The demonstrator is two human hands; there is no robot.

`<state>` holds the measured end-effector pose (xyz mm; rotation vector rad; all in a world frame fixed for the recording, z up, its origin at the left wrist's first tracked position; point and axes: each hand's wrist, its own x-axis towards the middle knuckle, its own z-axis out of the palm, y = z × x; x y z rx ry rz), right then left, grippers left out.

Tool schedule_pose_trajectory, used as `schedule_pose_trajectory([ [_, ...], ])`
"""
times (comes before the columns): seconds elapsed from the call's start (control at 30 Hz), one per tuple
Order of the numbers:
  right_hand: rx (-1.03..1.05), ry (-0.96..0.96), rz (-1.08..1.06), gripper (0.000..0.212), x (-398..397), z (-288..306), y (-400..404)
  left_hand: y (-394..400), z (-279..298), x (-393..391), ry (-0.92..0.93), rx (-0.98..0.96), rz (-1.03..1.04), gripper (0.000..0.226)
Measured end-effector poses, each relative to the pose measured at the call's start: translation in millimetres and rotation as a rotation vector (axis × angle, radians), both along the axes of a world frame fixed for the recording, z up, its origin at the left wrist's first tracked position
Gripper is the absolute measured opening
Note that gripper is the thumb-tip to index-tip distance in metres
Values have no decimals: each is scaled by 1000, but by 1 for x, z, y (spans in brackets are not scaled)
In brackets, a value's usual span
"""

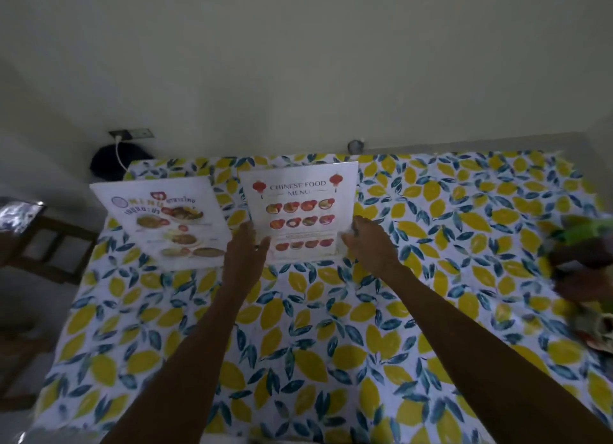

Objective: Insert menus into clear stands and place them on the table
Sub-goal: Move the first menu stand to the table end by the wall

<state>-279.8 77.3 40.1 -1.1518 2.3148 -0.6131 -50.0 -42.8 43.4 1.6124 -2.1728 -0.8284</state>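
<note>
A clear stand holding the Chinese Food Menu (pixel 300 208) stands upright on the lemon-print tablecloth (pixel 298 327) near the table's far middle. My left hand (pixel 247 248) is at its lower left edge and my right hand (pixel 366 241) is at its lower right edge, fingers touching the stand's sides. A second clear stand with a Thai menu (pixel 166 221) stands to the left, tilted back, apart from both hands.
A blurred pile of green and dark items (pixel 583 261) lies at the table's right edge. A wooden chair (pixel 43 244) stands left of the table. A wall socket with a white cable (pixel 131 135) and a dark object (pixel 112 165) sit behind the far left corner.
</note>
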Motion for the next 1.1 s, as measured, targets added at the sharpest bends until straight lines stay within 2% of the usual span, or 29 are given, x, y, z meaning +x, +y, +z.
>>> schedule_pose_trajectory([
  [0.1,-63,-62,-23,15,-2,-1,-2,-3,-1,-1,-61,-22,-15,26],
  [0.17,-96,-82,-7,18,-5,0,0,-2,1,-2,-102,-51,4,20],
  [0.33,-103,-72,22,19,-14,1,8,10,12,-7,-131,-48,62,22],
  [0.67,-151,32,64,25,-37,27,71,76,50,-18,-17,-75,47,21],
  [0.87,-200,67,52,28,-83,72,137,107,86,-54,36,-41,-179,21],
  [0.93,-198,85,23,30,-103,94,160,120,100,-76,116,-77,-232,19],
  [1.1,-225,171,-71,28,-163,149,202,143,142,-148,178,-179,-384,19],
])
